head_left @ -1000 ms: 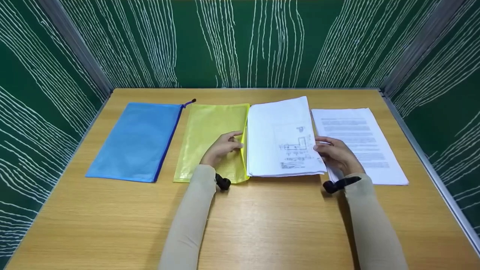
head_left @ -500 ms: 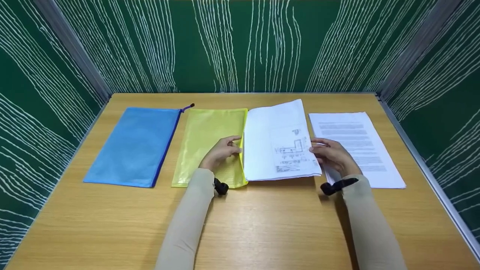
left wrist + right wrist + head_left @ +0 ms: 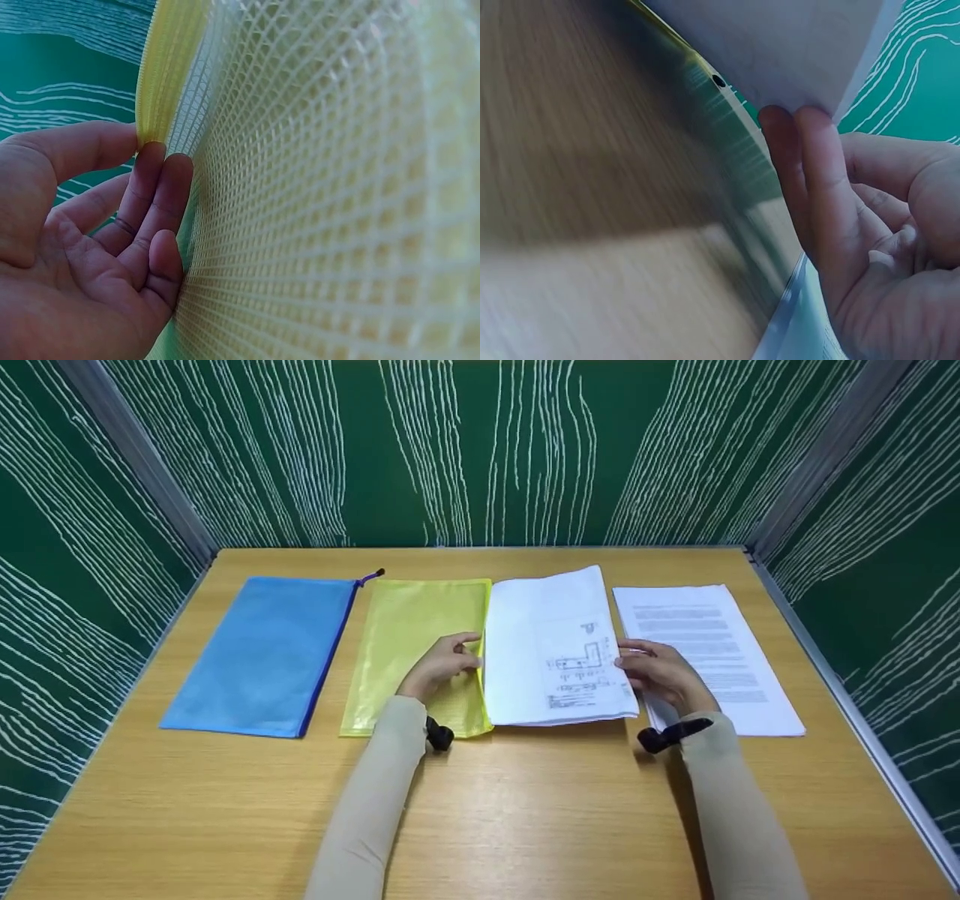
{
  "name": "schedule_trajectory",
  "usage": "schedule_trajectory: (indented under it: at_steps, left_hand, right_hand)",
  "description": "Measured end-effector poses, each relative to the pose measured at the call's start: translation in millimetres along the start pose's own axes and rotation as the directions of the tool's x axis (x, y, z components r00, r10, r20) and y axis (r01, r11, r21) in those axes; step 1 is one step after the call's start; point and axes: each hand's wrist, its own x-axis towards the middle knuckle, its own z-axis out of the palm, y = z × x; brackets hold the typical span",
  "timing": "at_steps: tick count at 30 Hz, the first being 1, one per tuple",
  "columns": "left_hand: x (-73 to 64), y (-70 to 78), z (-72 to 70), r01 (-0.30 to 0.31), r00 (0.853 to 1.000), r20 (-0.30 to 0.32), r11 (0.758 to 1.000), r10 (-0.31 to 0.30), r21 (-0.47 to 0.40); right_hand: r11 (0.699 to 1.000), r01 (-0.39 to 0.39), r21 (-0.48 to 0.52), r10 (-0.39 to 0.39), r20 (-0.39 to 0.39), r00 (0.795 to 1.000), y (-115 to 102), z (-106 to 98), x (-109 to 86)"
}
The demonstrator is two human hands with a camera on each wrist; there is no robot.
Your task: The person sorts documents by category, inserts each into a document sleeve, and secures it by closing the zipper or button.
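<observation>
My left hand (image 3: 441,666) pinches the zipper edge of a yellow mesh zip pouch (image 3: 409,615), lifting that edge; the left wrist view shows the yellow zipper strip (image 3: 161,75) between thumb and fingers. Just right of the pouch's mouth is a stack of papers (image 3: 536,637) with a technical drawing on its top sheet. My right hand (image 3: 664,671) pinches the stack's right edge, thumb above and fingers beneath. From the right wrist view, the paper stack (image 3: 795,52) is raised off the table at that side. The stack's left edge meets the pouch's opening.
A blue zip pouch (image 3: 259,656) with a purple zipper lies at the left. On the right, partly behind my right hand, rests another stack of printed sheets (image 3: 705,637). Green panels (image 3: 517,450) with white lines enclose the wooden table (image 3: 510,817) at the back and sides.
The head view has shifted slightly. The paper stack has edged a little left against the pouch's mouth, its right side sitting slightly lower; both hands keep their grip.
</observation>
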Motion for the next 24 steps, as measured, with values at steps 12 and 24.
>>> schedule_trajectory:
  at_steps: [12, 24]
  left_hand:
    - [-0.3, 1.0, 1.3, 0.001, 1.0, -0.002, 1.0, -0.001, -0.012]
    - [3.6, 1.0, 2.2, -0.004, 1.0, 0.011, 1.0, 0.004, -0.021]
  right_hand:
    - [0.997, 0.058, 0.06, -0.06, 0.03, 0.998, 0.7, 2.1, -0.5]
    - [0.999, 0.015, 0.037, -0.015, 0.0, 1.0, -1.8, 1.7, 0.3]
